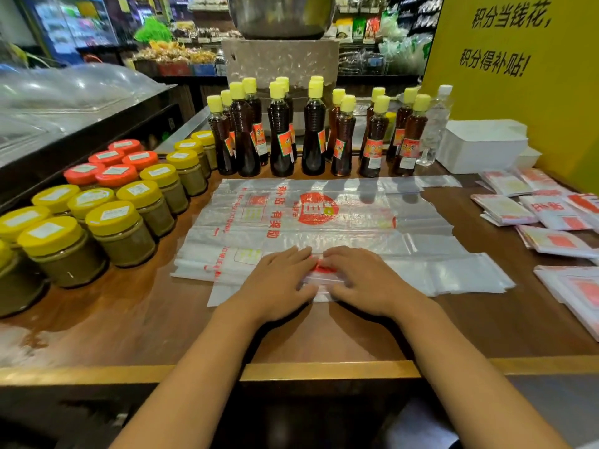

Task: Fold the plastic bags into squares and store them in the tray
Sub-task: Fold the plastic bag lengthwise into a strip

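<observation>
Wooden counter [324, 338] under bags [324, 218], jars [123, 231], bottles [312, 137].

Both hands, left hand [281, 280] and right hand [363, 280], cover the middle of the near plastic bag [453, 273]. Folded bags [580, 296] at right run off-frame. Background shelves [372, 27] are blurred.

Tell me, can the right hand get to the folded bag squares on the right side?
Probably yes. The right hand rests on the plastic bag, and only bare wooden counter lies between it and the folded bag squares.
</observation>
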A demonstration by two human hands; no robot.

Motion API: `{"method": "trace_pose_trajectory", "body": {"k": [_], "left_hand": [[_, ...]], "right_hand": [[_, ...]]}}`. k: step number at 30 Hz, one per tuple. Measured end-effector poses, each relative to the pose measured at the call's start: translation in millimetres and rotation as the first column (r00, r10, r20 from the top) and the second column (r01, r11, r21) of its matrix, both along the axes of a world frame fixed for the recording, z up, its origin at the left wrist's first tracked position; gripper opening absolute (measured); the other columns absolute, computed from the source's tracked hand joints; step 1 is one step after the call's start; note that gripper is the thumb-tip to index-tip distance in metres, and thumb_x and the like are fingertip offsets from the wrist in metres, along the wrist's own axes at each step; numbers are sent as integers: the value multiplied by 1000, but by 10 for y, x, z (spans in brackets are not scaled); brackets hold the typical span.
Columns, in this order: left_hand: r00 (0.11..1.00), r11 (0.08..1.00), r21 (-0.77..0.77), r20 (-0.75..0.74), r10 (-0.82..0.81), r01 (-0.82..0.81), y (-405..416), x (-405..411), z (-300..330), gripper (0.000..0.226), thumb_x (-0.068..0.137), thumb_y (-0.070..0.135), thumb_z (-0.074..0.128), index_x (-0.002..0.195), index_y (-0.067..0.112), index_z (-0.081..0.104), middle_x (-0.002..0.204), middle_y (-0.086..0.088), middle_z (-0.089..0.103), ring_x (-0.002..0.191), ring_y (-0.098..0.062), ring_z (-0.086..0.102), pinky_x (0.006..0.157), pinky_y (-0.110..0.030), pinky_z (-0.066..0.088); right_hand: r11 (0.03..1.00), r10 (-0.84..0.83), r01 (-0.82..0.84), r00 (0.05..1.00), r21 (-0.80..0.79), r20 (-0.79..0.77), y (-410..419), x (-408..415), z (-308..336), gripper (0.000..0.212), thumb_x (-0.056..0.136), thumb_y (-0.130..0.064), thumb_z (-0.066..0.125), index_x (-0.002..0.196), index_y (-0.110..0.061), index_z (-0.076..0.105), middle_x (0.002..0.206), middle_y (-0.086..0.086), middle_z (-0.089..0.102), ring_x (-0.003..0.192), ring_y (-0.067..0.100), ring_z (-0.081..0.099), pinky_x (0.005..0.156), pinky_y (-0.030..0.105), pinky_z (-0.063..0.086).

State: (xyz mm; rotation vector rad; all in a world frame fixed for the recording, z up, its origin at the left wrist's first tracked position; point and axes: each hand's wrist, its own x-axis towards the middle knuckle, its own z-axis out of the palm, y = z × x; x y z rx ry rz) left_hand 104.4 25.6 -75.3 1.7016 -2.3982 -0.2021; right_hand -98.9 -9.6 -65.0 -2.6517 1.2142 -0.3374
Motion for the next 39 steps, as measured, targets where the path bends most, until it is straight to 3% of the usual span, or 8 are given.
{"method": "trace_pose_trajectory", "body": {"k": [4,8,14,20,24,30,34,39], "left_hand": [[997,997,11,17,-72,72,47,75,-2,59,102,56,42,156,36,30,167,10,18,154,-11,13,122,-33,11],[988,981,-130,-30,-151,146,63,108,-26,39,102,45,49,138,33,59,151,7,49,140,-14,40,112,-42,38],[982,980,-149,-115,-148,130,64,78,-75,33,99,35,61,131,34,67,151,6,51,141,-16,42,113,-43,38],[941,990,-123,-320,-107,71,83,30,-63,8,90,33,73,93,31,80,120,16,69,112,-1,58,95,-34,48],[939,989,-139,-344,-2,-49,31,-90,-56,33,94,42,65,64,28,64,95,16,66,90,-3,56,77,-31,46],[992,960,-253,-40,116,-122,-24,-206,-197,17,102,34,47,111,23,57,120,0,52,110,-24,45,90,-39,36],[997,989,-132,-22,67,-70,-29,-182,-200,43,108,28,33,150,28,39,160,6,34,148,-19,26,115,-40,19],[997,996,-24,9,82,-81,-36,-162,-175,52,109,30,25,160,27,20,168,7,14,155,-13,10,125,-41,10]], "right_hand": [[999,24,-23,999,43,-30,-19,-87,0,52,98,-50,55,148,-40,45,158,-10,39,144,9,32,120,40,15],[993,104,-106,994,-52,-44,-51,-134,62,38,98,-46,57,135,-40,60,151,-6,49,136,16,44,113,42,29],[969,121,-117,993,-218,8,80,-261,-62,23,87,-21,76,109,-29,78,117,-4,68,105,22,60,87,40,49],[1000,17,-18,976,4,219,151,-302,-109,8,91,-37,71,92,-31,77,103,-13,59,94,7,54,80,28,47],[995,-101,95,963,37,249,144,-211,-96,26,93,-42,67,71,-26,65,88,-11,55,81,5,52,71,28,43],[974,-178,181,983,-133,36,185,-88,-158,19,97,-36,55,112,-24,57,115,-1,51,108,22,47,91,39,35],[986,-158,152,982,-64,-102,197,-77,-145,49,103,-31,38,152,-27,34,156,-4,34,143,18,28,118,46,11],[970,-179,207,962,125,-204,159,127,-48,56,107,-32,27,161,-22,15,168,-2,10,154,15,5,122,56,-5]]}}
